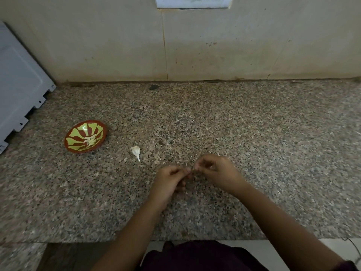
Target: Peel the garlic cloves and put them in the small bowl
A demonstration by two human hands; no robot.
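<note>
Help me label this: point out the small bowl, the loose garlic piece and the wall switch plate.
Red, yellow-green patterned small bowl (pixel 77 136): head view, bare inner wall.
White papery garlic piece (pixel 135 150): head view, bulbous body.
White rectangular switch plate (pixel 193 2): head view, front face.

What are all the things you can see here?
Counter: one, speckled brown-grey stone, across the middle.
Wall: one, beige tiles, behind the counter.
Switch plate: one, white, top of the wall.
Appliance: one, white, far left.
Small bowl: one, red-brown with green pattern, left on the counter.
Peeled garlic cloves: a few, pale, inside the bowl.
Garlic piece: one, white with a stem, on the counter right of the bowl.
Clothing: dark, bottom edge.
Left hand and right hand: two, fingers curled, fingertips meeting above the counter; what they pinch is hidden.
</note>
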